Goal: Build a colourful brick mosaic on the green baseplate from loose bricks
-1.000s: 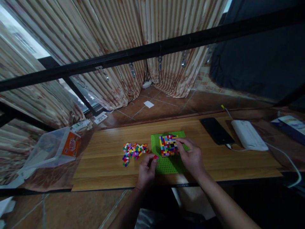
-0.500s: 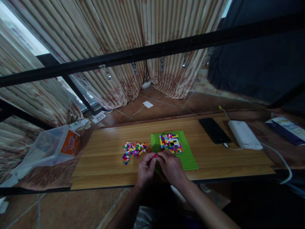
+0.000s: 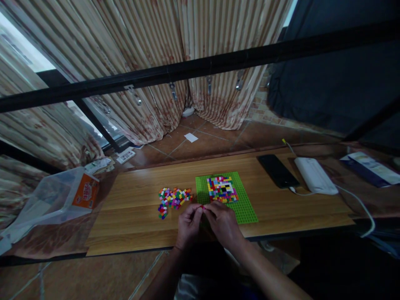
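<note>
Between the fingertips of both hands is a small red toy brick [image 3: 202, 207], mostly covered by the fingers. My left hand [image 3: 189, 223] pinches it from the left, and my right hand [image 3: 223, 221] grips it from the right. Both are at the near left edge of a green studded baseplate [image 3: 248, 210]. A block of many-coloured bricks [image 3: 222, 189] is fixed on that plate, just beyond my right hand. Left of the plate, a loose pile of small coloured bricks [image 3: 175, 198] lies on the wooden board, just beyond my left hand.
On the right of the wooden tabletop [image 3: 134, 225] lie a black phone [image 3: 277, 171] and a white power bank [image 3: 315, 176], joined by a cable. A clear plastic bin [image 3: 56, 202] with an orange label stands at the left. A black rail [image 3: 187, 71] crosses beyond the table.
The whole view has shifted slightly. Both hands stay together around the red brick, with fingers slightly readjusted; the pile and the plate look unchanged.
</note>
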### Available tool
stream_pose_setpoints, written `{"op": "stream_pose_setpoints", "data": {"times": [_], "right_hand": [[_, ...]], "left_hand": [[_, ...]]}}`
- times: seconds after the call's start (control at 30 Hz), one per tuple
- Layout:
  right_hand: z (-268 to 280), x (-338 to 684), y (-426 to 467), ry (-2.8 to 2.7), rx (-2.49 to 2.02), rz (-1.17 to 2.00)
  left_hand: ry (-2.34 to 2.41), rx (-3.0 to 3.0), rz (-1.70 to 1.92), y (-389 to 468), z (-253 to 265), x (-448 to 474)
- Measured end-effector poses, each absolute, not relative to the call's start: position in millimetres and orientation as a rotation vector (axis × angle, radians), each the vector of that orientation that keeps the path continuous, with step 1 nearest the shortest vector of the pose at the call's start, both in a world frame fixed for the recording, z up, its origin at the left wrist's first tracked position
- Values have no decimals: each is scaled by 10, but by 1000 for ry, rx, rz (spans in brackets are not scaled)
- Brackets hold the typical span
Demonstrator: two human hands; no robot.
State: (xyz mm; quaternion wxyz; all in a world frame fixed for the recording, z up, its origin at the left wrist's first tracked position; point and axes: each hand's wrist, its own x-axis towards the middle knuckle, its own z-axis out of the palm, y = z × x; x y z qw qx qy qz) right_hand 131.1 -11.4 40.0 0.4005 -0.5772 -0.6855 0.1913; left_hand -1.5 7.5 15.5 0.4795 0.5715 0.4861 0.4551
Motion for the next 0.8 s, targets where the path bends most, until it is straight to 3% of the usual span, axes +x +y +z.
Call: {"op": "stream_pose_setpoints", "data": {"times": [0.33,0.5,0.8], "right_hand": [[535,2012,250,-1447,-1465,468],[376,2360,594,-1530,-1542,360],[311,2416,781,-1704,-1490,488]], "left_hand": [[1223,1335,1109,63,132,22],[1235,1380,1088,65,102,15],[1277,1433,1055,59,169,24]]}}
